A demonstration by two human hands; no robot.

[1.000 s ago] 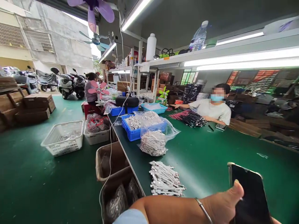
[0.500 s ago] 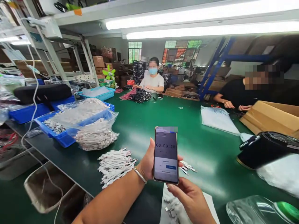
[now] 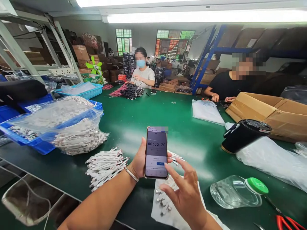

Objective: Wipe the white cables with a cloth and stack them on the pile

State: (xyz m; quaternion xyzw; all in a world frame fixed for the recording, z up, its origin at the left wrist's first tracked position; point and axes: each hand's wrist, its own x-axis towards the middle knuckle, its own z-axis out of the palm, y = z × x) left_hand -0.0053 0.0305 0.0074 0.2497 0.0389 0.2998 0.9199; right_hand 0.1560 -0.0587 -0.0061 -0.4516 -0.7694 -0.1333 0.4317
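My left hand point(image 3: 137, 163) is wrapped around a smartphone point(image 3: 156, 153) showing a timer at 00:00:20, and holding it upright and steady keeps the digits easy to read. My right hand point(image 3: 185, 199) is open, fingers spread apart, just above the small metal pieces point(image 3: 163, 201) on a white sheet point(image 3: 165, 220). Around them, the green workbench point(image 3: 194, 150) carries a bundle of white strips point(image 3: 105, 167), a blue plastic crate point(image 3: 35, 146) and a cardboard box point(image 3: 261, 111), and two co-workers point(image 3: 142, 75) point(image 3: 227, 86) sit across it under a fluorescent tube light point(image 3: 206, 16).
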